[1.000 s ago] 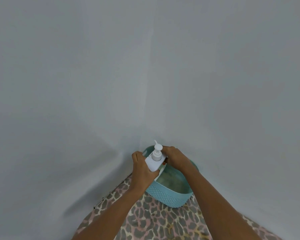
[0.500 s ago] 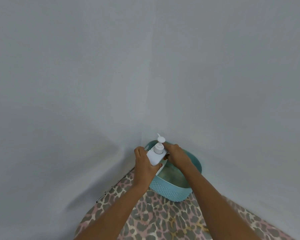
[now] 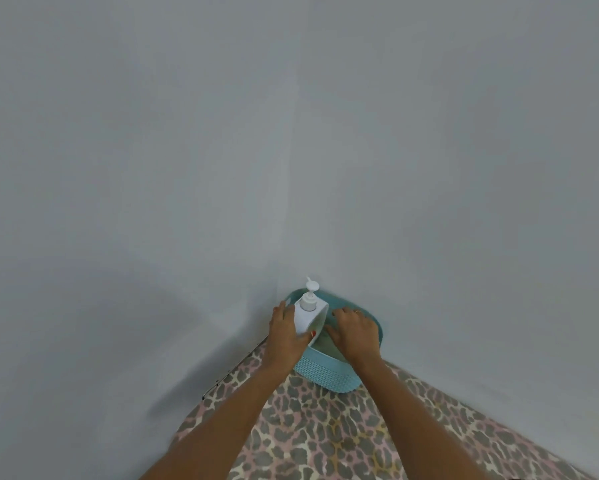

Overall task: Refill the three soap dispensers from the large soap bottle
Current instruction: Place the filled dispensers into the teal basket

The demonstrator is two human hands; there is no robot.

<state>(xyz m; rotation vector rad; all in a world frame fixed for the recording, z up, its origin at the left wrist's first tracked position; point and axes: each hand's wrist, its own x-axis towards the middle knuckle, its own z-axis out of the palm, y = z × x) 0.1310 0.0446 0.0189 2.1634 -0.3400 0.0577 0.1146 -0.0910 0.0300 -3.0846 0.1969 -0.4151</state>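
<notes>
A white soap dispenser [image 3: 307, 314] with a pump top stands upright at the left rim of a teal basket [image 3: 325, 373]. My left hand [image 3: 284, 336] grips its body from the left, thumb across the front. My right hand [image 3: 355, 332] reaches down into the basket just right of the dispenser, fingers curled; what it touches or holds inside is hidden. The large soap bottle and other dispensers are not visible.
The basket sits in the corner where two plain grey walls [image 3: 291, 150] meet. It rests on a surface covered with a leopard-print cloth [image 3: 325, 438], whose left edge runs diagonally beside the wall.
My right hand has let go of the dispenser's neck and dropped to the right into the basket. The left hand keeps holding the dispenser, which now stands more upright.
</notes>
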